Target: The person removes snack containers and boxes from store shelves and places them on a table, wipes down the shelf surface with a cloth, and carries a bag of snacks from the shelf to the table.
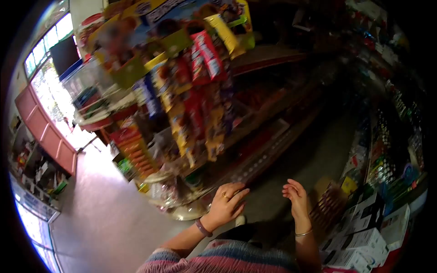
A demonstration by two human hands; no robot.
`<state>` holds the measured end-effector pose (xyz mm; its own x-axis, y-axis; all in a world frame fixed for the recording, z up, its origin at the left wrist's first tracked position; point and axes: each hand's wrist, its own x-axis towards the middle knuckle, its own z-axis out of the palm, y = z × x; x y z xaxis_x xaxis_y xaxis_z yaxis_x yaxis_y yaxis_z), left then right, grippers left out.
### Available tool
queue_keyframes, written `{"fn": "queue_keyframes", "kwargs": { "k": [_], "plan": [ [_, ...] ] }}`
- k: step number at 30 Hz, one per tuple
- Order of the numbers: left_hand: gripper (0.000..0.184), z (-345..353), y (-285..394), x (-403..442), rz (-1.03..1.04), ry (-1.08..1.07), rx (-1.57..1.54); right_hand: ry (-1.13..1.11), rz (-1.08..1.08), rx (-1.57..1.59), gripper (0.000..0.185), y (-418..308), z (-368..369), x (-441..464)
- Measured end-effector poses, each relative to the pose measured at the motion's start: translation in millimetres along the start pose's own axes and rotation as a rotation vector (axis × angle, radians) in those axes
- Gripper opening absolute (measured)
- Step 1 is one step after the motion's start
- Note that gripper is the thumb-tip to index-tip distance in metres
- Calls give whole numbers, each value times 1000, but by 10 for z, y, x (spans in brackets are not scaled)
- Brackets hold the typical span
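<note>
My left hand (226,204), with a ring and a dark bracelet at the wrist, hovers in front of my body with fingers loosely bent and nothing visible in it. To its right my right hand (297,196), wearing a thin bangle, is raised with fingers apart and slightly curled, also holding nothing. A gap of floor lies between the two. Hanging strips of snack packets (191,118) are above and beyond my left hand, not touched. Nearest my right hand is a brown patterned box or crate (328,204).
A shelf unit (268,132) slopes away ahead. White boxes (364,245) are stacked at lower right beside shelves of small goods. Jars and packets (166,189) stand at the unit's lower left end. A red door (48,129) opens to daylight at left.
</note>
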<state>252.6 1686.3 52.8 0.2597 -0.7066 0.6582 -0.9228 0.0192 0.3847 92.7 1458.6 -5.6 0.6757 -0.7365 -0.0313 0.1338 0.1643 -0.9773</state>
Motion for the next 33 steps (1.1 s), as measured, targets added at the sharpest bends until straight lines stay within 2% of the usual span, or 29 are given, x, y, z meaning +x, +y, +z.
{"fn": "queue_keyframes", "kwargs": {
  "k": [6, 11, 16, 18, 23, 24, 26, 29, 31, 32, 33],
  "plan": [
    [42, 469, -470, 1088, 72, 97, -40, -186, -144, -109, 26, -868, 225, 1353],
    [43, 636, -630, 1966, 210, 67, -87, -301, -281, -136, 27, -1420, 332, 2224],
    [40, 666, -689, 2703, 315, 175, 27, -541, -497, -98, 26, -2063, 558, 3083],
    [41, 653, -717, 3019, 348, 258, 184, -621, -603, -101, 27, -2420, 753, 3395],
    [45, 434, -602, 3608, 227, 327, 389, -818, -860, -27, 31, -3015, 1374, 3974],
    [47, 386, -551, 3716, 166, 335, 434, -841, -970, -75, 37, -3100, 1521, 4105],
    [49, 312, -495, 3860, 18, 349, 525, -923, -1051, -203, 42, -3189, 1813, 4321],
    [51, 164, -456, 4097, -69, 351, 649, -1049, -1082, -337, 51, -3321, 2221, 4460],
    [51, 64, -491, 4228, -104, 387, 739, -1022, -1265, -388, 59, -3320, 2510, 4561],
    [45, 9, -557, 4262, -127, 449, 768, -1004, -1358, -410, 63, -3319, 2653, 4600],
    [46, -70, -623, 4300, -180, 471, 783, -1058, -1370, -432, 76, -3331, 2782, 4643]
  ]
}}
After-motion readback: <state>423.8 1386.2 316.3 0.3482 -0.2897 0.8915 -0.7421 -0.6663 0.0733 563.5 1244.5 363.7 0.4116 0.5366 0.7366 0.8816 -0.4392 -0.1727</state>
